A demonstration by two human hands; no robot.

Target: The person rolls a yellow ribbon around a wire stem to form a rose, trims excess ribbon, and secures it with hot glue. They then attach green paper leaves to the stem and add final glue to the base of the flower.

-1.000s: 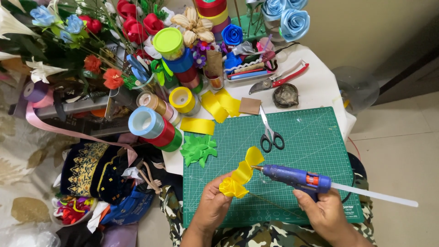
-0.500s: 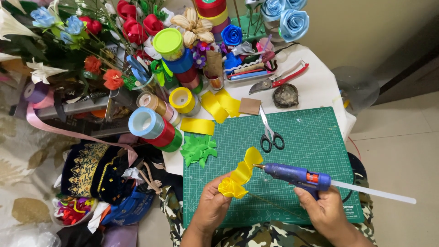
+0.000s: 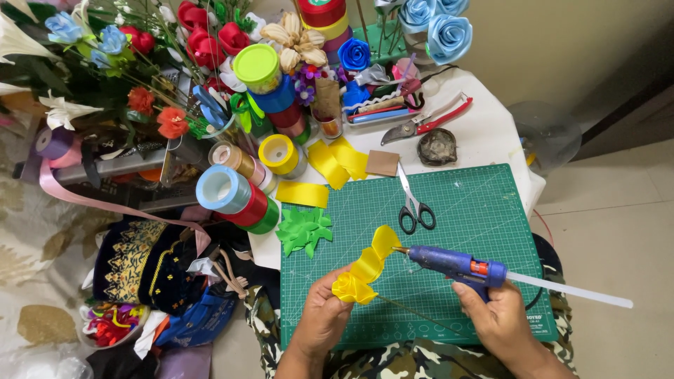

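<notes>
My left hand (image 3: 323, 319) grips a rolled yellow ribbon flower (image 3: 354, 286) on a thin stem, over the green cutting mat (image 3: 484, 210). A loose yellow ribbon tail (image 3: 379, 249) curls up from the flower. My right hand (image 3: 500, 317) holds a blue glue gun (image 3: 456, 264) with a white glue stick (image 3: 569, 290) trailing out to the right. The gun's nozzle points left and touches the ribbon tail near its upper end.
Black-handled scissors (image 3: 414, 207) lie on the mat's upper part. Green ribbon leaves (image 3: 303, 230) and yellow ribbon pieces (image 3: 337, 161) lie at the mat's left and top edges. Ribbon spools (image 3: 235, 193), red pruners (image 3: 432, 121) and artificial flowers (image 3: 435, 28) crowd the white table behind.
The hands, flower and glue gun stay almost where they were. The gun's nozzle has edged slightly closer to the yellow ribbon tail.
</notes>
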